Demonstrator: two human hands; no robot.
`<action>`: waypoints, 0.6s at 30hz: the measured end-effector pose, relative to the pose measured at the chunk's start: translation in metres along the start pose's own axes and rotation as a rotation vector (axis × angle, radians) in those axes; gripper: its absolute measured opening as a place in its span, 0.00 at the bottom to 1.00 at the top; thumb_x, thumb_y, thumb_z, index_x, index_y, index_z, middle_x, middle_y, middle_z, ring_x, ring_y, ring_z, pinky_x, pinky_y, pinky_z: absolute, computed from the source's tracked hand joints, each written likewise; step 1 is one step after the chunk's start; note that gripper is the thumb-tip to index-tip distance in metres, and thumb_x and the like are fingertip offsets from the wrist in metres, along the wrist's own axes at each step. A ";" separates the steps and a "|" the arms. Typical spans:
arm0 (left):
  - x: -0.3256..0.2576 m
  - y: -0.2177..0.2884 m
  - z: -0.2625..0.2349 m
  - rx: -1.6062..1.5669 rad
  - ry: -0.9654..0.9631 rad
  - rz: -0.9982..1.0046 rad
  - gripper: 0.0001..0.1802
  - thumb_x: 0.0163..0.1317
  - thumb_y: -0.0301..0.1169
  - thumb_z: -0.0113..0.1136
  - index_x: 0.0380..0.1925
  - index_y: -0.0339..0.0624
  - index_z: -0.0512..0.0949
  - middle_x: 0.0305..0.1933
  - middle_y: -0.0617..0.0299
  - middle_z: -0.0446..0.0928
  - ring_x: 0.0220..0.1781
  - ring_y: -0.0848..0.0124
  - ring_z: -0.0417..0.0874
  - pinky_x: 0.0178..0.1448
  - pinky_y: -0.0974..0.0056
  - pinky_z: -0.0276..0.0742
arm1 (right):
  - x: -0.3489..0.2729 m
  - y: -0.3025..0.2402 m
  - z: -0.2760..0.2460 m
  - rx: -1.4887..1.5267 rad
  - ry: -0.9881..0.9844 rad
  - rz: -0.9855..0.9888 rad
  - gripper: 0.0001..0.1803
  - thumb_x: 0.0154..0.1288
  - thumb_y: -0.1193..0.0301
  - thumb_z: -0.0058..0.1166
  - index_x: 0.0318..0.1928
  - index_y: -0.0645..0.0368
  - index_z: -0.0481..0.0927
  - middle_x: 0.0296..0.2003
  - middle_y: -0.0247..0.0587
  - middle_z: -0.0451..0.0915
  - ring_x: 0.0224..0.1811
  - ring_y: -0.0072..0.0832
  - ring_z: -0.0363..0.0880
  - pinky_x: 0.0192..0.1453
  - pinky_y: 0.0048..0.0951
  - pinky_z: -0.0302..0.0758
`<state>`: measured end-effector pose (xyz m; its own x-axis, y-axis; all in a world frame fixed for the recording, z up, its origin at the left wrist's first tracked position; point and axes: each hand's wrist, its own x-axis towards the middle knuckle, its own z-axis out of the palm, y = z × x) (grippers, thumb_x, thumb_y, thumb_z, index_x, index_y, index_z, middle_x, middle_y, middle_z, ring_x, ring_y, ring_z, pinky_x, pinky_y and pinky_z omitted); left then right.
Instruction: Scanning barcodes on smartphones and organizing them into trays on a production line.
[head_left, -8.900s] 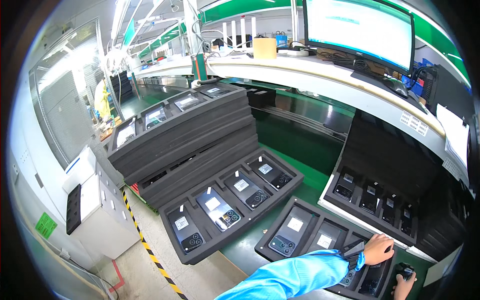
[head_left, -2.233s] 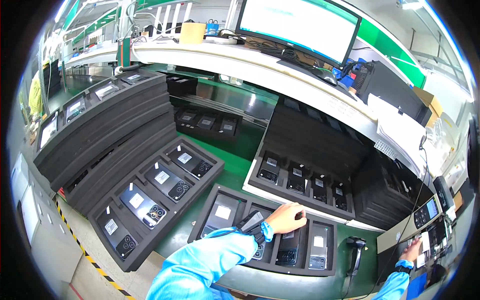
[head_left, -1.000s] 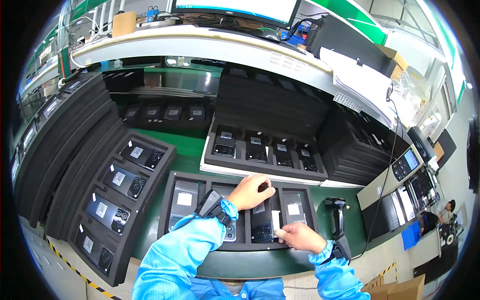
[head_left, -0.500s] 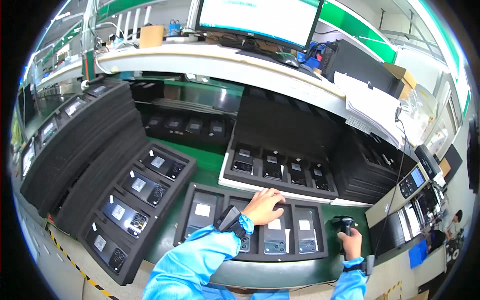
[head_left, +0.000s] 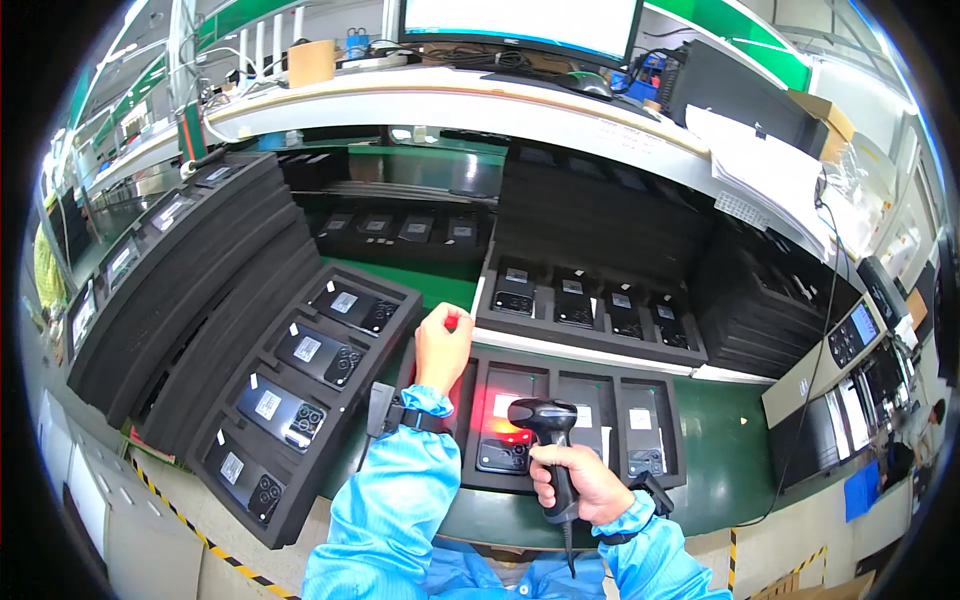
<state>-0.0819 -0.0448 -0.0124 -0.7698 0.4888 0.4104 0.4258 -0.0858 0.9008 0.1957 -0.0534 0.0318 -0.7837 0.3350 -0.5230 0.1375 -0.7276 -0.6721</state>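
My right hand [head_left: 588,482] grips a black handheld barcode scanner [head_left: 543,412] by its handle, above the black foam tray [head_left: 676,425] in front of me. Red light from it falls on a dark phone [head_left: 502,456] with a white label, lying in a tray slot. Further right in that tray lies another labelled phone [head_left: 646,460]; the scanner partly covers the one between them. Over the tray's left end, my left hand [head_left: 442,350] is closed with its fingertips together, red light on them. What it may hold is hidden, and its forearm covers the leftmost slot.
A tilted foam tray of phones [head_left: 335,428] rests at the left beside a tall stack of foam trays [head_left: 200,290]. Behind the front tray stands another phone tray [head_left: 590,340]. A beige label printer [head_left: 820,370] is at the right; a monitor [head_left: 520,25] stands on the shelf above.
My right hand has brought the scanner from the tray's right side to above its middle, and red light now shows. My left hand has moved left, its fingers drawn together. The view has shifted slightly.
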 end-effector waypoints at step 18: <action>0.150 -0.074 0.034 0.347 -0.253 -0.214 0.35 0.59 0.38 0.60 0.69 0.55 0.68 0.63 0.37 0.75 0.65 0.40 0.75 0.66 0.51 0.73 | -0.108 -0.012 -0.220 -0.536 1.250 -0.540 0.14 0.58 0.80 0.56 0.47 0.59 0.77 0.24 0.32 0.74 0.14 0.20 0.70 0.16 0.25 0.68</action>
<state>-0.2120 0.0646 -0.0222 -0.7361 0.6632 0.1352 0.4375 0.3137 0.8427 0.4120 0.0506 -0.0192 0.1747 0.9824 -0.0660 0.4269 -0.1360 -0.8940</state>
